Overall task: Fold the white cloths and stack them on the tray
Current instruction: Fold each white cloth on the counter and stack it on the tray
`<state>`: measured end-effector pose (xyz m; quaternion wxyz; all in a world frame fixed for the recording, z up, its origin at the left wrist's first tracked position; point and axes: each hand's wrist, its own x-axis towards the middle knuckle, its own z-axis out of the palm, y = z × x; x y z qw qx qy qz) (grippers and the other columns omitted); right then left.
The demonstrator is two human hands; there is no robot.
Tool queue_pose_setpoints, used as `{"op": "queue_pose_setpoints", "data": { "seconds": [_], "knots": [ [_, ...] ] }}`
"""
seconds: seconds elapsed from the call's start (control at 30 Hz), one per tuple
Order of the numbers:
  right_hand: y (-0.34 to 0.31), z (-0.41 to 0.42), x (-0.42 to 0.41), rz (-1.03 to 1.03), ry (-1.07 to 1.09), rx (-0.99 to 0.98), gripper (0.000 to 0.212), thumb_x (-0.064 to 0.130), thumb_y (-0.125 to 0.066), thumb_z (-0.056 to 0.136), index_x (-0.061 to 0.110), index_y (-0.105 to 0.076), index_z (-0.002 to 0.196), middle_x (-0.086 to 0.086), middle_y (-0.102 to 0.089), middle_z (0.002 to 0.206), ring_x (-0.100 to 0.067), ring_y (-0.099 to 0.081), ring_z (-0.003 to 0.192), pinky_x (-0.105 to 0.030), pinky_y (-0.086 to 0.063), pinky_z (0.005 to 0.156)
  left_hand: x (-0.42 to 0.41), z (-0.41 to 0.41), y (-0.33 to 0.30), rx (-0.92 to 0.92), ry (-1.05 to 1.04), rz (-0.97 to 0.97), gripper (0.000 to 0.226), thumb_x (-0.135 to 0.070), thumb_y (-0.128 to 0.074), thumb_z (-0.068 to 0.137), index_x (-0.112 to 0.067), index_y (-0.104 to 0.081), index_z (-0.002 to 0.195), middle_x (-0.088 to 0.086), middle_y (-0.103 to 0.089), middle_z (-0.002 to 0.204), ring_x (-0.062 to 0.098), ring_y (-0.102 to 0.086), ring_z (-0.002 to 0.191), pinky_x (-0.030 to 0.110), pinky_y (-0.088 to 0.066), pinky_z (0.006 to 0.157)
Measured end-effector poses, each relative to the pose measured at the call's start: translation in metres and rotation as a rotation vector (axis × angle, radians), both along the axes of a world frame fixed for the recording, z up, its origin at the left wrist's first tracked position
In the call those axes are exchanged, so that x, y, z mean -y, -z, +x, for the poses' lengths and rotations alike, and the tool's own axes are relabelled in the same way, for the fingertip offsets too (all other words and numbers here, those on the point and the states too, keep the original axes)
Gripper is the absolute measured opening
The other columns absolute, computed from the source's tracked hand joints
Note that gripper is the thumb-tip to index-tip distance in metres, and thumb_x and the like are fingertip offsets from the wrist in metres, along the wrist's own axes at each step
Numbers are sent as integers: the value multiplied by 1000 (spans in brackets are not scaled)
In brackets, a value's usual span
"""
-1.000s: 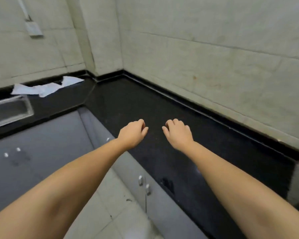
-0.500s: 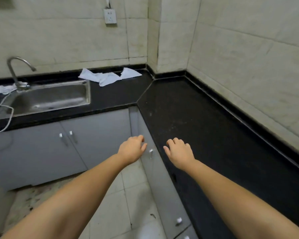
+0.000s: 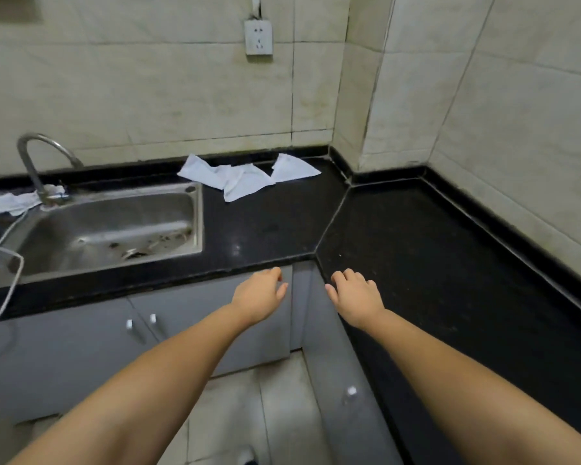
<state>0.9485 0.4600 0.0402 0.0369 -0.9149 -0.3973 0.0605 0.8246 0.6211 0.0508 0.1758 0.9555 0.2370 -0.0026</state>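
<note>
Both hands hang in the air before the counter's inner corner, palms down, fingers loosely curled and holding nothing: the left hand (image 3: 260,294) over the grey cabinet (image 3: 81,347), the right hand (image 3: 356,298) at the black counter's (image 3: 433,263) edge. Well beyond them, crumpled white cloths (image 3: 245,177) lie on the counter against the tiled wall (image 3: 148,95), right of the steel sink (image 3: 114,226). A socket (image 3: 258,37) sits above.

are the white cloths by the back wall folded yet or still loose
Still loose. The white cloths lie crumpled and overlapping on the black countertop, corners sticking out unevenly, no neat stack.
</note>
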Motion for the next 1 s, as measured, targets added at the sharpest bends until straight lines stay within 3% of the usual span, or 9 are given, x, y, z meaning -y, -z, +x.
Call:
{"op": "queue_pose_setpoints", "data": {
  "seconds": [0.33, 0.6, 0.8, 1.0],
  "knots": [
    [-4, 93, -172, 35, 82, -30, 38, 42, -31, 100, 17, -50, 122, -6, -52, 122, -26, -50, 115, -42, -42, 93, -186, 108, -9, -30, 4, -8, 26, -35, -40, 98, -12, -52, 105, 11, -62, 107, 30, -58, 98, 40, -47, 80],
    [20, 197, -297, -6, -25, -40, 30, 32, -38, 99, 16, -49, 122, -6, -52, 123, -26, -50, 114, -40, -41, 93, -283, 188, 23, -63, -50, -25, 24, -28, -42, 97, -12, -53, 112, 8, -59, 112, 27, -55, 103, 41, -47, 84],
    [45, 280, -387, -80, -120, -93, 25, 19, -43, 95, 15, -51, 119, -8, -49, 124, -28, -48, 114, -42, -40, 94, -357, 248, 49, -209, -119, 32, 27, -17, -42, 95, -9, -53, 118, 12, -54, 121, 30, -51, 112, 41, -45, 86],
    [74, 323, -435, -45, -212, -30, 36, 18, -45, 94, 16, -45, 130, -9, -46, 129, -28, -44, 119, -39, -38, 95, -387, 268, 77, -397, -48, 147, 39, -28, -45, 95, -11, -42, 130, 10, -46, 131, 27, -42, 123, 39, -40, 93]
  ]
}}
